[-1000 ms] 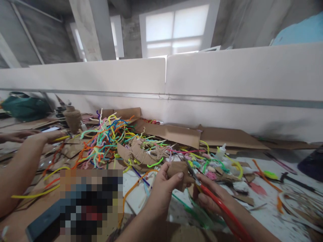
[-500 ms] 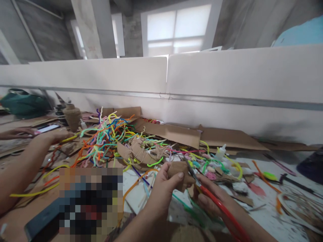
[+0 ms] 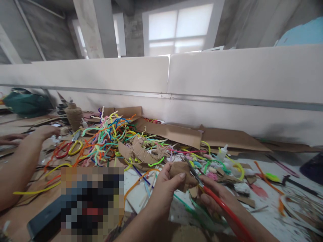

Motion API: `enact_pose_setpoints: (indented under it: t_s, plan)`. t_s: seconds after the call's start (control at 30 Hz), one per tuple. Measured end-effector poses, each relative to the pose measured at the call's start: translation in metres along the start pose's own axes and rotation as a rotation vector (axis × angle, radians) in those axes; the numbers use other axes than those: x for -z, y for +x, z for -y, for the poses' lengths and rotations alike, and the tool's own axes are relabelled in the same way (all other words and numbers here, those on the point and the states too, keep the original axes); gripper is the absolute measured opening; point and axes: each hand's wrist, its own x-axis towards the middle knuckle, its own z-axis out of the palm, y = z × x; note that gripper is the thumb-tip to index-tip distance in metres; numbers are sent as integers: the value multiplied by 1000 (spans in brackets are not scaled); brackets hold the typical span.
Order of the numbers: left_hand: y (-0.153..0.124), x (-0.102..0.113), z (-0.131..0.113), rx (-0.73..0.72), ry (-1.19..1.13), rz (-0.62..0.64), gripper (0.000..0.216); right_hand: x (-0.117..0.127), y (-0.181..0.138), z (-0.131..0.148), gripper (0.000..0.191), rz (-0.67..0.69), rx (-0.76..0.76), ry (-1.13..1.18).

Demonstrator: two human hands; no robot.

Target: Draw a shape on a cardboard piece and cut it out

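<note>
My left hand [image 3: 165,184] pinches a small piece of brown cardboard [image 3: 179,169] between thumb and fingers. From the right, my right hand [image 3: 219,188] grips red-handled scissors [image 3: 222,203], their blades angled up along the cardboard's right edge. Whether the blades touch or cut into it, I cannot tell. Just beyond my hands lie a curved cardboard shape wound with string [image 3: 138,149] and a tangle of coloured pipe cleaners [image 3: 106,137].
On the left a co-worker's arm [image 3: 25,168] reaches over the table, near scissors with red and yellow handles [image 3: 73,148]. A twine cone [image 3: 73,116], glue bottle [image 3: 222,153], flat cardboard strips [image 3: 171,132] and a dark phone-like slab [image 3: 45,215] lie around. A white partition [image 3: 113,75] stands behind.
The co-worker's hand has moved left, and red-and-yellow-handled scissors now show on the table. My hands keep nearly the same hold on cardboard and scissors. The view has shifted slightly.
</note>
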Motion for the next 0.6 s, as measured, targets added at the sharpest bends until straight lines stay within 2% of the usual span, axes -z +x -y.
enact_pose_setpoints:
  t_s: [0.1, 0.27, 0.4, 0.47, 0.6]
  plan:
    - [0, 0, -2, -2, 21, -1, 55, 3, 1, -2, 65, 15, 6, -37]
    - [0, 0, -2, -4, 31, 8, 52, 5, 0, 6, 74, -45, -13, -109]
    - [1, 2, -3, 1, 43, 19, 50, 7, 1, 17, 74, 1, -12, -173]
    - [1, 3, -5, 6, 72, 21, 49, 9, 2, 16, 74, 42, 0, -178]
    - [2, 7, -11, 5, 136, 23, 47, 15, 5, 8, 77, 27, 11, -179]
